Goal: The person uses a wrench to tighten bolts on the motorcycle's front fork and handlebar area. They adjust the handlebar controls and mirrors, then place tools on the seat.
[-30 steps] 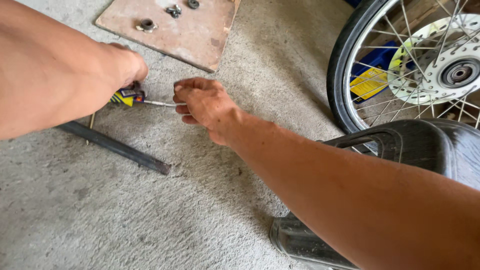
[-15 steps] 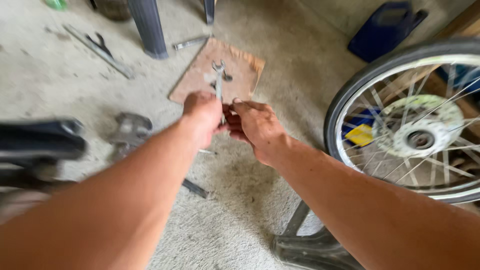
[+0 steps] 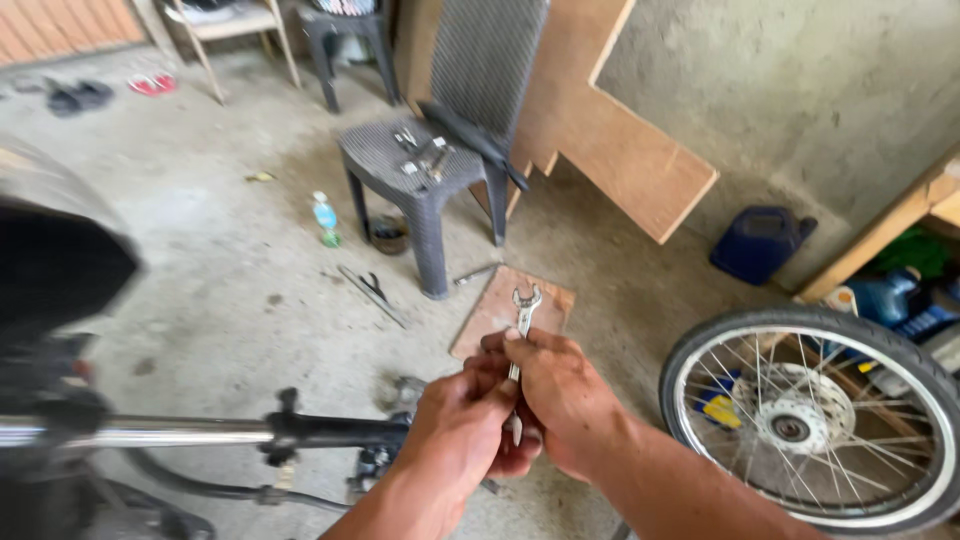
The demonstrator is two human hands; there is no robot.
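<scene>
Both hands meet mid-frame, arms stretched fwd from the body. Left hand (image 3: 462,420) and right hand (image 3: 565,400) are both closed round a small silver open-end wrench (image 3: 522,318), held upright above the concrete floor (image 3: 220,250); its forked head sticks up past the fingers, a short bit of shank shows below.

Step in hand, I'd judge: tool picked up and being sorted in the grip, not yet applied to anything.

Nearby: spoked motorcycle wheel w/ black tyre (image 3: 800,425) to the right, chrome handlebar w/ black clamp (image 3: 200,432) to the left, brown cardboard square (image 3: 500,305) on the floor behind the wrench, grey plastic woven chair (image 3: 430,160) w/ small parts on the seat.
</scene>
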